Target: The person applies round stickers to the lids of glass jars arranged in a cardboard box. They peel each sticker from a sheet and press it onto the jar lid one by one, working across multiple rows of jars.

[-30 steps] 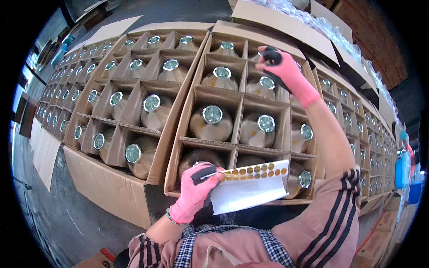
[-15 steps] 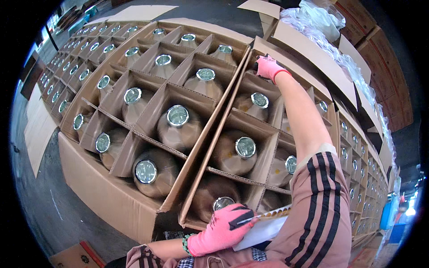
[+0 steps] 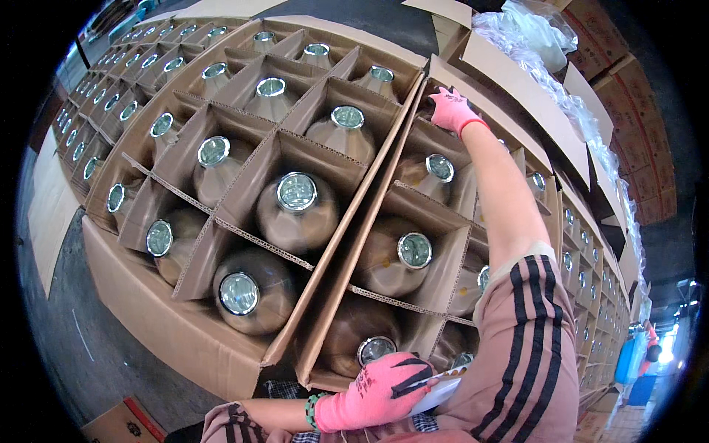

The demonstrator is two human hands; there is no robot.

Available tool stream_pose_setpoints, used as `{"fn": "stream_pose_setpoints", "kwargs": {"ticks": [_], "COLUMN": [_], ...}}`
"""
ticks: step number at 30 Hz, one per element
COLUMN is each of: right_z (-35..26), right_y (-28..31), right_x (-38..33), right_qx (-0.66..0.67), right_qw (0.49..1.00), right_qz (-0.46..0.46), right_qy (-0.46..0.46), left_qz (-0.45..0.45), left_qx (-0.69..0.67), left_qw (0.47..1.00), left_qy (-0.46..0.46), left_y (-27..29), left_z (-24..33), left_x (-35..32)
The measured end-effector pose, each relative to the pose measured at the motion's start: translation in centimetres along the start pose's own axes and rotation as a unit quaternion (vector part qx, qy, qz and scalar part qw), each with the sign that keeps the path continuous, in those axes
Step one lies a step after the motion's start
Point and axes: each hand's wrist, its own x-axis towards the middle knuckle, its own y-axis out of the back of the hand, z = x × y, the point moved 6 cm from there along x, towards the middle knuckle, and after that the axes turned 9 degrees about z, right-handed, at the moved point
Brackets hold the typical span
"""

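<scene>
Readable text: from where I stand, none | left glove [image 3: 384,391]: small dark print on its back, too small for reading | right glove [image 3: 452,112]: similar dark print | stacked cartons [image 3: 626,136]: reddish print, blurred | low carton [image 3: 111,424]: dark emblem [image 3: 134,428], unclear

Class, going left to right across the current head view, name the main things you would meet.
Flat pale cardboard sheet, brown cardboard front wall of the nearest left carton, pink-and-black-gloved left hand, pink-and-black-gloved right hand, dusty-pink right sleeve with black stripes, blue boxy object.
</scene>
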Motion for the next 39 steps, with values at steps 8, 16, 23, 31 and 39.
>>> {"fn": "stream_pose_setpoints", "kwargs": {"ticks": [8, 16, 23, 31, 39], "right_z": [3.1, -10.0, -6.4, 7.4, 7.0], "right_y": [11.5, 28.4, 30.3, 28.1, 33.1], "right_x": [-10.3, -36.8, -44.3, -45.3, -47.1], "right_qx": [0.365, 0.179, 0.161, 0.488, 0.603], "right_qw": [0.882, 0.821, 0.832, 0.752, 0.613], "right_qz": [0.298, 0.297, 0.408, 0.397, 0.45], "right_qy": [-0.016, 0.454, 0.341, 0.199, 0.241], "left_qz": [0.055, 0.102, 0.214, 0.259, 0.192], "left_qx": [0.042, 0.004, 0.03, -0.064, -0.056], "left_qw": [0.998, 0.969, 0.92, 0.937, 0.952], "left_qy": [0.011, 0.223, 0.328, 0.226, 0.233], "left_y": [0.2, -0.3, 0.4, 2.0, 0.7], "left_z": [0.5, -2.5, 1.2, -3.9, -4.2], "left_x": [0.1, -0.9, -1.4, -2.6, -0.6]}}
